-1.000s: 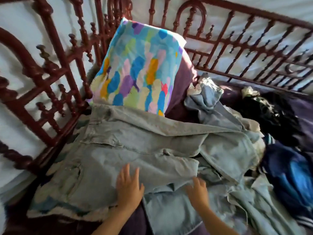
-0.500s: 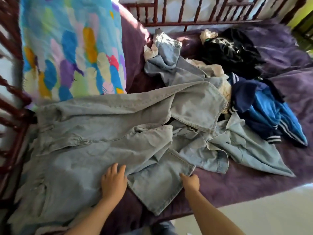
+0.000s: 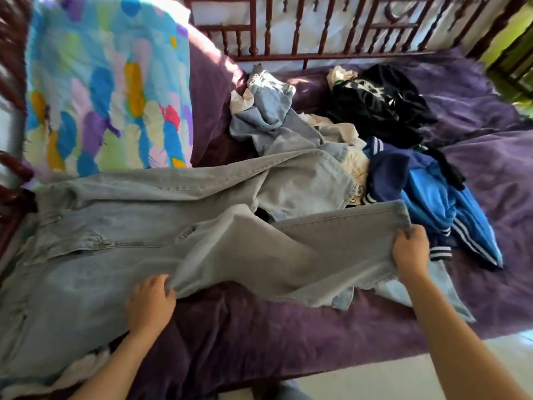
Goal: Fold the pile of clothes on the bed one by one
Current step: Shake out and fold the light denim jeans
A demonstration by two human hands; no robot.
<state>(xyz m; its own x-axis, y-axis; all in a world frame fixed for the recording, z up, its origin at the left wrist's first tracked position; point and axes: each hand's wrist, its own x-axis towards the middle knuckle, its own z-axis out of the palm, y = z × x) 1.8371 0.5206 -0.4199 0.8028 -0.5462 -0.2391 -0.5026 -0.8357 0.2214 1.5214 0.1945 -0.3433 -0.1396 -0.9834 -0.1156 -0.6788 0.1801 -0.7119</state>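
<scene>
One pair of jeans (image 3: 138, 226) lies at the bed's (image 3: 259, 342) left end. Left hand (image 3: 150, 306) and right hand (image 3: 411, 252) hold one leg, each grip pinching denim. One blue jacket (image 3: 427, 192) lies beside.

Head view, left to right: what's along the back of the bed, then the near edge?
Back: colourful pillow → crumpled light denim garment → black printed garment. Near edge: left hand → jeans leg stretched between both hands → right hand.
</scene>
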